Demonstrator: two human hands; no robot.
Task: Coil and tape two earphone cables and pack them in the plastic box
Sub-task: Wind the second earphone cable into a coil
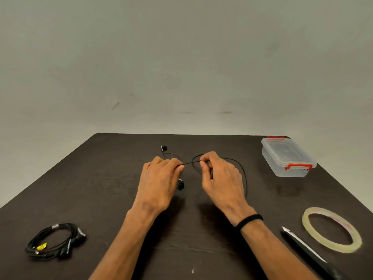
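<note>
My left hand (159,178) and my right hand (218,176) are both over the middle of the dark table (113,178), each pinching the same black earphone cable (190,163) between thumb and fingertips. A short taut stretch of it runs straight between the two pinches. Beyond my right hand the cable sweeps out in a loose loop that lies on the table and curves back under my wrist. I can count two earbuds on this cable: one earbud (163,147) lies at the far side, beyond my left hand, and the other earbud (180,184) sits just beside my left palm, between my hands.

A second earphone cable (55,241), already coiled into a bundle with a yellow tag on it, lies at the near left, well apart from my hands.

One clear plastic box (287,157) with two red clips stands at the far right corner, lid on. One roll of clear tape (332,229) lies flat at the near right, and one pair of scissors (308,249) lies just beside it, blades shut. A black band (249,220) circles my right wrist.
</note>
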